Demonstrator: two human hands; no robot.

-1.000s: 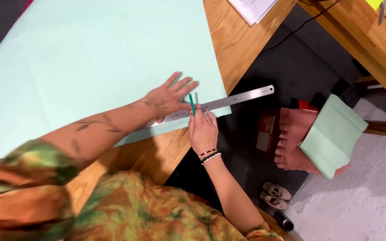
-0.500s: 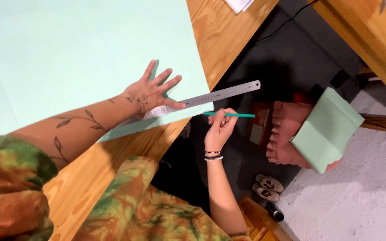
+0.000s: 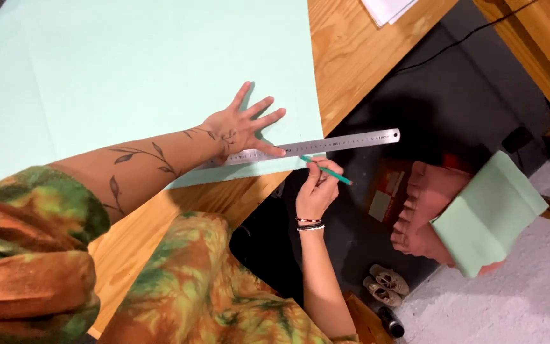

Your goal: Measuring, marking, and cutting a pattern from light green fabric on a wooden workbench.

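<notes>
A large pale mint sheet (image 3: 135, 70) covers most of the wooden table (image 3: 351, 51). My left hand (image 3: 240, 127) lies flat on the sheet with fingers spread, its thumb pressing a long steel ruler (image 3: 338, 141) that runs along the sheet's near edge and sticks out past the table. My right hand (image 3: 318, 188) holds a green pencil (image 3: 327, 171) just below the ruler, tip touching the sheet's corner by the ruler edge.
A folded mint piece (image 3: 488, 213) rests on a pink ruffled object (image 3: 421, 207) on the dark floor at right. A pair of shoes (image 3: 386, 285) lies below. White papers (image 3: 386, 7) sit at the table's far edge. Another wooden surface (image 3: 536, 44) runs top right.
My right hand drew the pencil rightwards off the sheet and has come back to its corner. My left hand stays spread on the ruler; the view shifted slightly.
</notes>
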